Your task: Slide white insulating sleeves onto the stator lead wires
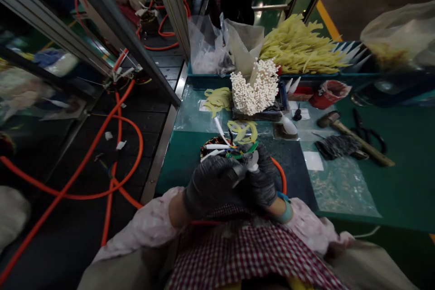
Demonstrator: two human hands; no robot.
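Observation:
My left hand [215, 183], in a dark grey glove, is closed with its fingers curled toward the right hand; what its fingertips hold is hidden. Beside it, my right hand [264, 181] wears a similar glove and is closed around a small whitish piece [253, 162]. Green-covered wires [252, 147] stick out just beyond the fingertips. Past my left hand lies a round wire-wound part [206, 148], with several white sleeves [217, 147] on its leads. An orange cable [280, 173] curves out by my right hand.
A bundle of white-tipped sticks [253, 90] stands in a box ahead, with yellow strips [299, 47] behind. Rightward lie a hammer [355, 138], black scissors [369, 133], a grey glove [338, 146] and a red cup [329, 94]. Orange cables [112, 145] cross the slatted line at left, past a metal post [136, 41].

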